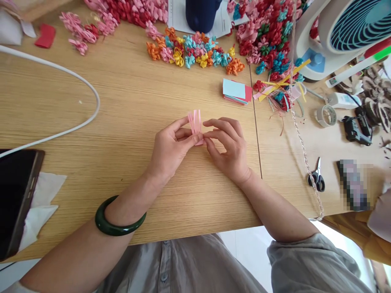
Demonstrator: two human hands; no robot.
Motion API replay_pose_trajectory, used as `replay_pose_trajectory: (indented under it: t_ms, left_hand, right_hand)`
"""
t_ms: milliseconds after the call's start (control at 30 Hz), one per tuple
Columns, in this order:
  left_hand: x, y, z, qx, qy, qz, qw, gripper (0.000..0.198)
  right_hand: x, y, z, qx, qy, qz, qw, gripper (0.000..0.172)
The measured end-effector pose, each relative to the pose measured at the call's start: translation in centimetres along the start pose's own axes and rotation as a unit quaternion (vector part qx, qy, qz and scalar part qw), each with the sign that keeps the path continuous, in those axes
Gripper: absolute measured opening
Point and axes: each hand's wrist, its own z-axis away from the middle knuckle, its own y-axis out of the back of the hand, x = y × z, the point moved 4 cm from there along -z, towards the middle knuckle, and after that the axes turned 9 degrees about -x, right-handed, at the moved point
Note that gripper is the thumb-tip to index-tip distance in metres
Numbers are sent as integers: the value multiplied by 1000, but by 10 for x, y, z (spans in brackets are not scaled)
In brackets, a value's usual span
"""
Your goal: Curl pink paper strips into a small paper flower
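Note:
A small piece of pink paper (196, 118), cut into strips along its upper part, stands between my hands over the table. My left hand (171, 144) pinches it low down, thumb in front and fingers behind, with a green bangle (120, 228) on that wrist. At the paper's lower right edge, the thumb and a finger of my right hand (228, 146) close together on it, while the other fingers are curved and spread. Beyond my right hand lies a stack of cut paper pieces (234, 89), light blue on top and red beneath.
Colourful curled-paper flowers (195, 51) are heaped at the back near a dark blue cup (200, 16). A fan (324, 44), a tape roll (326, 116), a glue gun (356, 129) and scissors (317, 177) sit rightward. A white cable (70, 75) and tablet (15, 195) lie leftward.

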Motion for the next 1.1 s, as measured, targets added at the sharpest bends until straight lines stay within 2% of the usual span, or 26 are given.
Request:
replay_pose_trajectory:
  t_ms: [133,267,633,900,1100]
  left_hand:
    - [-2,2,-1,-2,-12,-8,1000,67]
    - [-5,2,-2,-12,-26,-20,999,65]
    - [2,-2,1,12,-39,-119,992,65]
    - [2,-5,2,-26,-19,-117,993,53]
    - [-1,-4,1,-31,-18,-83,996,49]
  right_hand:
    - [1,1,-1,6,-37,-51,998,9]
    - [3,1,-1,7,-69,-68,995,5]
    - [1,-4,0,1,1,52,999,9]
    - [6,-5,1,-9,-21,51,998,11]
    - [2,-7,2,8,13,90,996,11]
